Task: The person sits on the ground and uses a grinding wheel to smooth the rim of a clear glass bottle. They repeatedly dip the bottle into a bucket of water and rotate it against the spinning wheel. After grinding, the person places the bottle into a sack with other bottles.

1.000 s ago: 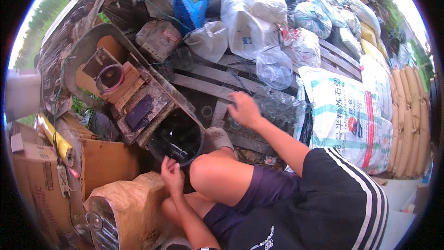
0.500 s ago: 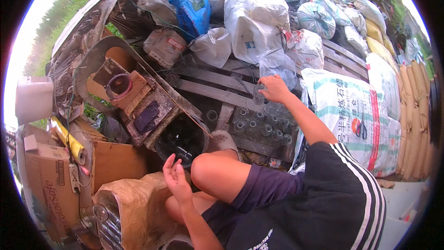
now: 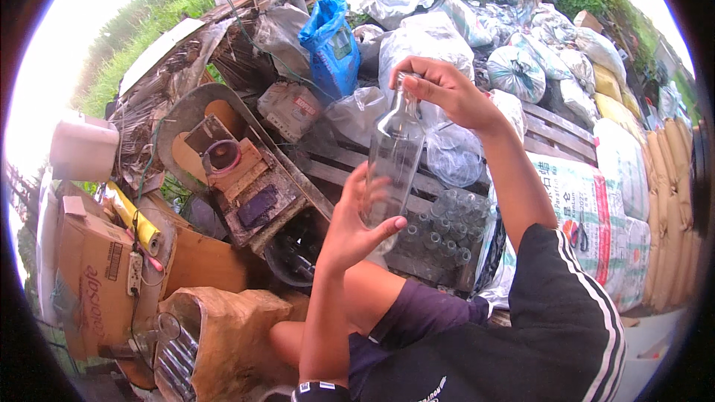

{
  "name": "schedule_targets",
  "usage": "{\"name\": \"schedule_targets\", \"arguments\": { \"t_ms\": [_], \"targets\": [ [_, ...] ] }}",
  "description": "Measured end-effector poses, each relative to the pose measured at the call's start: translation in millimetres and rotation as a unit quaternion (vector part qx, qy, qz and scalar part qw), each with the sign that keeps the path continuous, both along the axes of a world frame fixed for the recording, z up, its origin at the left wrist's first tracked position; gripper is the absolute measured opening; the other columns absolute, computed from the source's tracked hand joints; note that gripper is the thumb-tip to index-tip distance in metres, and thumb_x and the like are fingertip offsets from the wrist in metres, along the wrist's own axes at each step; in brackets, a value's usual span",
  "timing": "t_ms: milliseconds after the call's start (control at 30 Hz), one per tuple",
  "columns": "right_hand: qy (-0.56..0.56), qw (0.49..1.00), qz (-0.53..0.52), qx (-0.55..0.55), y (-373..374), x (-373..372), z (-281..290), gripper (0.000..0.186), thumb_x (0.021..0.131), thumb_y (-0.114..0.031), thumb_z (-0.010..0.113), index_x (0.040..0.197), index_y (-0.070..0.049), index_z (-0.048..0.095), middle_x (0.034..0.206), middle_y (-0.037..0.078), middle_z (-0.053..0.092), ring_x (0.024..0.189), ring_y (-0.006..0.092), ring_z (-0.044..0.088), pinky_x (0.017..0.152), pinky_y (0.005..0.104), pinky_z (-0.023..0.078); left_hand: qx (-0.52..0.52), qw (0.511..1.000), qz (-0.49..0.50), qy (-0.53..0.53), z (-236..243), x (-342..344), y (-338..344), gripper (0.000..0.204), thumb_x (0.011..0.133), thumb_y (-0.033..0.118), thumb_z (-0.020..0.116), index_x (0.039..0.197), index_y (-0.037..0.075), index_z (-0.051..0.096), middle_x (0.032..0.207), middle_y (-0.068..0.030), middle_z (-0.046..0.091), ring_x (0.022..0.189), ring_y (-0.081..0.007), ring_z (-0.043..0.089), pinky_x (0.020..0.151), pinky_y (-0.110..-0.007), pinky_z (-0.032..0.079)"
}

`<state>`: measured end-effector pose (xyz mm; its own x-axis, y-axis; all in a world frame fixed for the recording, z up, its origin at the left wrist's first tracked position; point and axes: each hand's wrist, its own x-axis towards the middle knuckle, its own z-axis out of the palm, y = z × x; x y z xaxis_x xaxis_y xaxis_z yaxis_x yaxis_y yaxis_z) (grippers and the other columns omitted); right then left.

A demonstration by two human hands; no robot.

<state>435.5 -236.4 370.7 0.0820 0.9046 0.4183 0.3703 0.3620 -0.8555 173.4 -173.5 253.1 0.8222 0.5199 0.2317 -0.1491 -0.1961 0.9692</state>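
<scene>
A clear glass bottle is held upright, slightly tilted, in front of me. My right hand is closed on its neck, with thumb and fingers pinched around the top. Beside the lower part of the bottle, my left hand is open, its thumb stretched out across the base. Its fingers are blurred against the glass, so I cannot tell whether they touch it. Several more clear bottles stand grouped on the wooden slats beyond my knee. A black tub holding dark glassy pieces sits left of them.
At left stands a worn machine with a round pink-rimmed opening. A brown paper sack and a cardboard box are nearer me. A blue bag and white sacks lie beyond; large printed sacks stand at right.
My right hand has lifted the bottle from the group and brought it up, nearer to me. My left hand has risen and moved right to the bottle. The view has shifted slightly.
</scene>
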Motion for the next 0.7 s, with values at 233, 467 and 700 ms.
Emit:
{"name": "schedule_targets", "arguments": {
  "t_ms": [233, 467, 700],
  "targets": [
    [-0.043, 0.996, -0.048, 0.057, 3.1, -45.0, 6.0, 0.068, 0.100, -0.042, 0.073, 0.148, -0.004, 0.045, 0.099, 0.002, 0.060, 0.097, 0.0126, 0.058, 0.090, 0.0313, 0.049, -0.207, 0.977, -0.017, -0.039, 8.0, -23.5, -23.3, 0.076, 0.090, 0.014, 0.083, 0.152, 0.003, 0.042, 0.118, -0.0121, 0.063, 0.100, -0.0178, 0.066, 0.080, -0.031, 0.056],
    [-0.148, 0.942, -0.243, 0.180, 0.3, -73.3, -1.9, 0.067, 0.089, -0.037, 0.084, 0.137, -0.004, 0.050, 0.095, 0.010, 0.068, 0.088, 0.0234, 0.068, 0.078, 0.0364, 0.053, -0.085, 0.994, 0.062, -0.012, 2.6, -38.5, -16.4, 0.075, 0.091, 0.021, 0.083, 0.151, 0.003, 0.042, 0.118, -0.0128, 0.063, 0.099, -0.0193, 0.066, 0.081, -0.031, 0.057],
    [-0.148, 0.919, -0.358, 0.071, -10.3, -79.1, -44.3, 0.041, 0.102, -0.021, 0.069, 0.135, -0.001, 0.056, 0.105, 0.014, 0.071, 0.091, 0.0245, 0.070, 0.084, 0.0392, 0.054, -0.147, 0.986, 0.078, -0.021, -12.4, -48.8, -12.0, 0.074, 0.092, 0.019, 0.082, 0.151, 0.001, 0.041, 0.118, -0.0126, 0.063, 0.097, -0.0174, 0.065, 0.079, -0.030, 0.057]
  ]
}}
